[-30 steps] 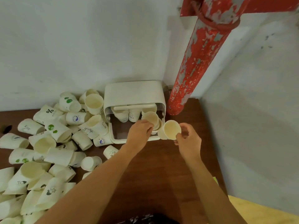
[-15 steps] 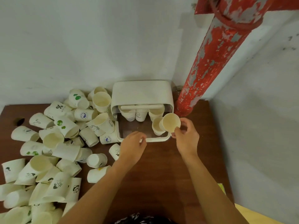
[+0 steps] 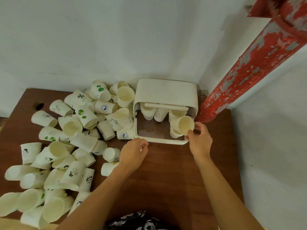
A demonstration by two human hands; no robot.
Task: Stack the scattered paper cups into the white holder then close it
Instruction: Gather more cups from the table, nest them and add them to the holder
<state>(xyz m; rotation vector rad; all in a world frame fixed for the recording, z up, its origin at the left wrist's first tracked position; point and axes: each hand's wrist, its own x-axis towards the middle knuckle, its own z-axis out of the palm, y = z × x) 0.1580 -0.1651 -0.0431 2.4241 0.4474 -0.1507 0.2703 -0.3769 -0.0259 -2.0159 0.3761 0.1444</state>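
Pinching a cup (image 3: 184, 125) by its rim, the right hand (image 3: 200, 140) holds it tilted at the open front of the white holder (image 3: 166, 92), right side, over other cups inside. Left hand (image 3: 133, 153) hovers over the desk (image 3: 166, 171) with loosely curled fingers, holding nothing. Scattered cups (image 3: 71, 138) lie heaped to the left.

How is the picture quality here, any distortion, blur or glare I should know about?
Head view: wide-angle bend curves the red pipe and wall corner; soft, dim, greenish light, no glare; slight blur on the left hand; right hand and its cup fairly sharp.
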